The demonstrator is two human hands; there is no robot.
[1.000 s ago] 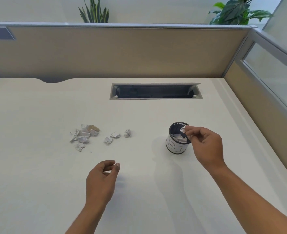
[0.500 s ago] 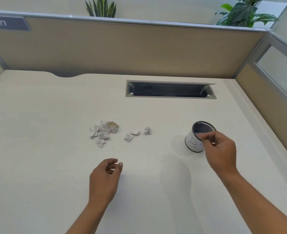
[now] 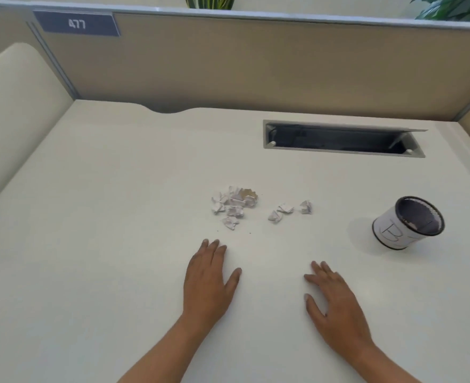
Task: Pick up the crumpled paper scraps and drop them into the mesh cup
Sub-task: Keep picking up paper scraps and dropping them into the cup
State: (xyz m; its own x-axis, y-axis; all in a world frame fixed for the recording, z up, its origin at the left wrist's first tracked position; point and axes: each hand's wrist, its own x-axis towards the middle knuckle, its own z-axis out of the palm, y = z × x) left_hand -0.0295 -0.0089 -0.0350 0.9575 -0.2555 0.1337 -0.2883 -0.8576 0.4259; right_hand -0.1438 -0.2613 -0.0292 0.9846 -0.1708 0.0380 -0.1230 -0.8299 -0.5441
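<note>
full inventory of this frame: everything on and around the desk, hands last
paper scraps: clump, count unclear, white with one brownish piece, mid-desk
loose scraps: 3, white, just right of the clump, toward the cup
mesh cup: 1, black mesh with white label, standing right of the scraps
desk: 1, off-white
cable tray: 1, grey frame, dark inside, far side of the desk
partition: 1, tan, behind the desk
number plate: 1, dark grey-blue, reads 477, top left of the partition
plants: 2, green, beyond the partition
left hand: flat on the desk, empty, below the clump
right hand: flat on the desk, empty, near side of the cup
</note>
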